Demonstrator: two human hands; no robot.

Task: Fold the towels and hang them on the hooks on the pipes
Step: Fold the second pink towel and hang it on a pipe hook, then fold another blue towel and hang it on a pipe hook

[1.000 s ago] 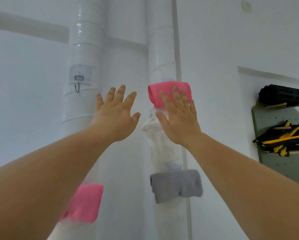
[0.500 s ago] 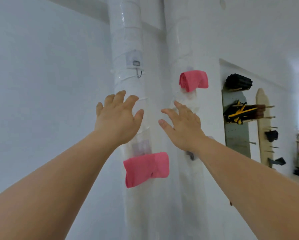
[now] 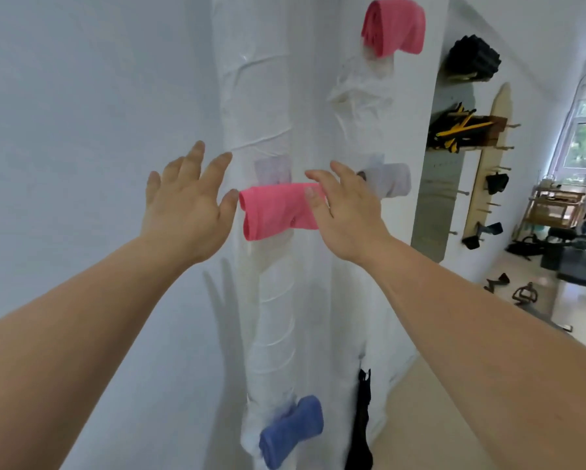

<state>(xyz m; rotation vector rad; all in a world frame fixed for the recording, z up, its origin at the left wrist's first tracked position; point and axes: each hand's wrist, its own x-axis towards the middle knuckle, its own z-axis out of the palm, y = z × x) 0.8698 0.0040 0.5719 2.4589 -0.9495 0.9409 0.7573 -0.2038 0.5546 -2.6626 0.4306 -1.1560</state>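
Note:
Two white wrapped pipes stand side by side, the left pipe (image 3: 257, 106) and the right pipe (image 3: 359, 106). A folded pink towel (image 3: 274, 210) hangs on the left pipe at hand height. My left hand (image 3: 186, 205) is open just left of it, thumb near its edge. My right hand (image 3: 344, 208) is open at its right end, fingers straight and overlapping the cloth. Another pink towel (image 3: 395, 27) hangs high on the right pipe, a light grey towel (image 3: 391, 179) at mid height behind my right hand. A blue towel (image 3: 291, 430) hangs low on the left pipe.
A black cloth (image 3: 361, 422) hangs low by the right pipe. A pegboard (image 3: 434, 198) on the wall at right carries black and yellow items (image 3: 457, 130). Gym gear lies on the floor (image 3: 556, 252) further right, near a window.
The view has dropped and swung down the pipes. Both hands came down from the upper pink towel to the pink towel on the left pipe, staying open.

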